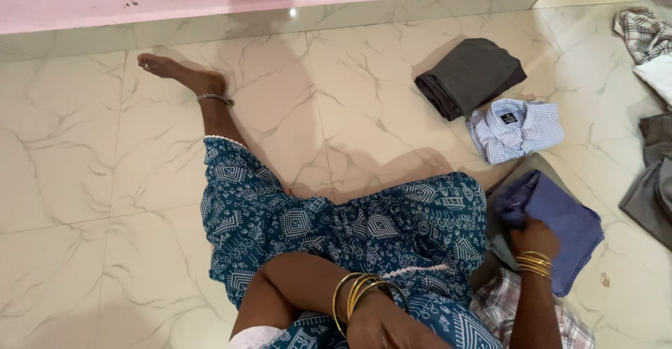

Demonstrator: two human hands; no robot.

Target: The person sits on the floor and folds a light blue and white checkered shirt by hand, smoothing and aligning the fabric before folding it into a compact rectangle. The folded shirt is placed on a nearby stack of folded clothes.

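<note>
One label only: small dark rectangular neck label (509, 119) with pale marks, sewn inside the collar of the folded light-blue checked shirt (516, 129), at about 2 o'clock from frame centre. Shirt lies on the floor tiles (105, 181), just at 5 o'clock of a folded dark grey garment (470, 76). No packages, signs or screens.

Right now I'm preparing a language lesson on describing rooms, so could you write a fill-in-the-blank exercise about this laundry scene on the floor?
1. The right hand presses on a folded ____ cloth.
2. The folded light-blue checked shirt lies beside a folded dark ____ garment.
3. The left hand rests on the person's own ____.
4. Both wrists wear ____ bangles.

Missing words: blue; grey; lap; gold
</note>
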